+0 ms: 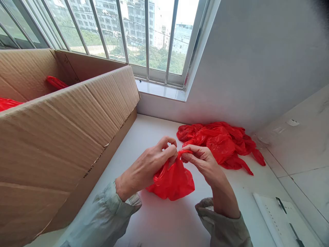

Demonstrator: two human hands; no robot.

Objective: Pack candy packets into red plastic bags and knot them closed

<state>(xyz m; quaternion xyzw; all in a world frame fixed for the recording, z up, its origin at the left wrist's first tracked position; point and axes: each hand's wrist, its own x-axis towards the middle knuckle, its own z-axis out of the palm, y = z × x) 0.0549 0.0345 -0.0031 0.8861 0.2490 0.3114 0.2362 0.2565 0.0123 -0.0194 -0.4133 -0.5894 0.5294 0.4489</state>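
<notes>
A red plastic bag (176, 181) hangs gathered between my two hands, just above or on the white table; its exact contact is hard to make out. My left hand (160, 156) is closed around the gathered upper part of the bag, on its left side. Thumb and fingers of my right hand (200, 159) pinch a twisted end of the same bag at its neck. Whatever the bag may contain is hidden by the red plastic. Behind my right hand lies a heap of red plastic bags (221, 144) against the wall.
A large open cardboard box (102, 113) stands at the left, with red plastic (56, 82) inside. A barred window (154, 41) is behind the table (159, 226). At the lower right lies a white notebook-like item (275, 216) with a dark pen-like object (295, 233) on it.
</notes>
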